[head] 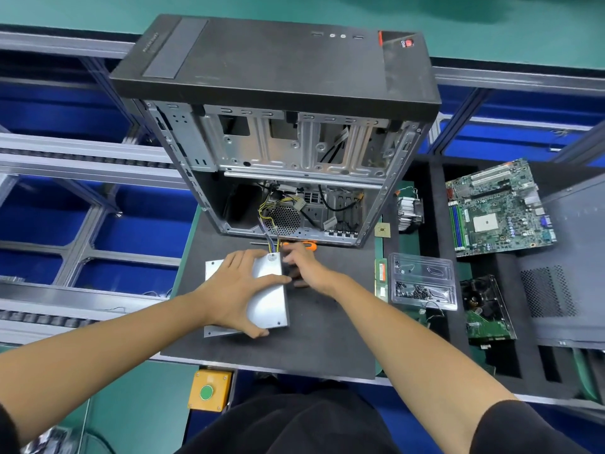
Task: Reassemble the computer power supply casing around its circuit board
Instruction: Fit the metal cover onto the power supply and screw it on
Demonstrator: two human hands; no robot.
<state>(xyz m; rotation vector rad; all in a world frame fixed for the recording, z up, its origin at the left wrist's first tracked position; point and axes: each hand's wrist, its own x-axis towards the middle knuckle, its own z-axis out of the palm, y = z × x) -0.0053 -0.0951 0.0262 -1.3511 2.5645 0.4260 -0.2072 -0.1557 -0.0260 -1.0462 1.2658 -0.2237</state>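
The silver power supply casing (pixel 266 301) lies on the dark work mat (pixel 327 339), just in front of the open computer tower (pixel 281 142). My left hand (pixel 237 290) grips the casing from above, thumb at its near edge and fingers spread over the top. My right hand (pixel 302 263) is at the casing's right side, fingers curled against it; what they hold is hidden. A bundle of yellow, blue and black wires (pixel 273 237) runs from the casing's far end into the tower. An orange-handled screwdriver (pixel 302 244) lies just beyond my right hand.
A clear plastic tray with screws (pixel 422 283) sits to the right of the mat. Further right are a motherboard (pixel 501 208), a heatsink with fan (pixel 409 213), a CPU chip (pixel 382 230) and another circuit board (pixel 487 322). A yellow box with a green button (pixel 208 389) hangs below the bench edge.
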